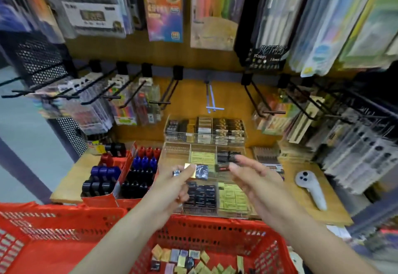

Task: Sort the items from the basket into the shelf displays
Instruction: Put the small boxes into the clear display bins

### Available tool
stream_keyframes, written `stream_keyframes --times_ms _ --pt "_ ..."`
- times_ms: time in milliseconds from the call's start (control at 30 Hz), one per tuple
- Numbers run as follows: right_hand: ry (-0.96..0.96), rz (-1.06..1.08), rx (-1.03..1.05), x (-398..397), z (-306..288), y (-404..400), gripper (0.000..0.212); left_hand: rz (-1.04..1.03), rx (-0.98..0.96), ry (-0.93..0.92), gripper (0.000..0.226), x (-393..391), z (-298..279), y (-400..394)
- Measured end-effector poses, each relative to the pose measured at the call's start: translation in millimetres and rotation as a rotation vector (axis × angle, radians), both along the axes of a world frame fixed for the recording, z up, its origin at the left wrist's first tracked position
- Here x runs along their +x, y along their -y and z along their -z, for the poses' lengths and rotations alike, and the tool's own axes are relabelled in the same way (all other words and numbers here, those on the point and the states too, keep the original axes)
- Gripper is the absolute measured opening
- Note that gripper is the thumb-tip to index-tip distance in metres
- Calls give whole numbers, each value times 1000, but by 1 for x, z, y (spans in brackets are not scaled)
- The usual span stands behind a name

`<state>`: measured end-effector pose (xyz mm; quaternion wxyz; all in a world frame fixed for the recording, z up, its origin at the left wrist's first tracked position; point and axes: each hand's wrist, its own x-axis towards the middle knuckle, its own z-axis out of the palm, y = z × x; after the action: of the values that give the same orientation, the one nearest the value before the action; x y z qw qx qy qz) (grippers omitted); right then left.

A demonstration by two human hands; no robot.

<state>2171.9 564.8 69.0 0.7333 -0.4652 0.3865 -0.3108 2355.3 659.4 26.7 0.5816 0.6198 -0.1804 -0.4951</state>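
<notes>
Small packets (195, 171), one gold-faced and two dark, sit fanned in our left hand (172, 184), pinched between thumb and curled fingers above the clear acrylic display tray (176, 149) on the wooden shelf (69, 184). Our right hand (257, 176) is raised just beside them, fingers straight and loosely spread, holding nothing; its fingertips reach over the tray's right-hand compartments, and we cannot tell whether they touch anything there.

The tray is split into compartments: yellow-labelled packets (202, 158) in the middle, dark ones (202, 196) nearer us, more dark ones at the far right. Behind it stands a second clear tier (205, 128) filled with rows of small boxes.

Below our forearms the red plastic basket (215, 234) holds a loose heap of the same small packets (189, 259), gold, grey and dark, lying at all angles.

Left of the tray, red cardboard boxes (120, 179) hold red, blue and black capped bottles. To the right a white handheld controller (310, 188) lies on the shelf. Packaged pens hang from black hooks (258, 99) above.
</notes>
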Motion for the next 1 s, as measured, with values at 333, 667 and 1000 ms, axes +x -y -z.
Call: stream_keyframes --times_ms 333,667,1000 --pt "-305 230 -49 61 17 123 28 -125 -19 -135 31 46 32 22" --pt "-1035 -221 -964 109 32 183 40 -148 5 -137 30 52 38 31" --pt "-803 -47 -1051 105 63 175 33 -128 0 -162 36 27 39 56"
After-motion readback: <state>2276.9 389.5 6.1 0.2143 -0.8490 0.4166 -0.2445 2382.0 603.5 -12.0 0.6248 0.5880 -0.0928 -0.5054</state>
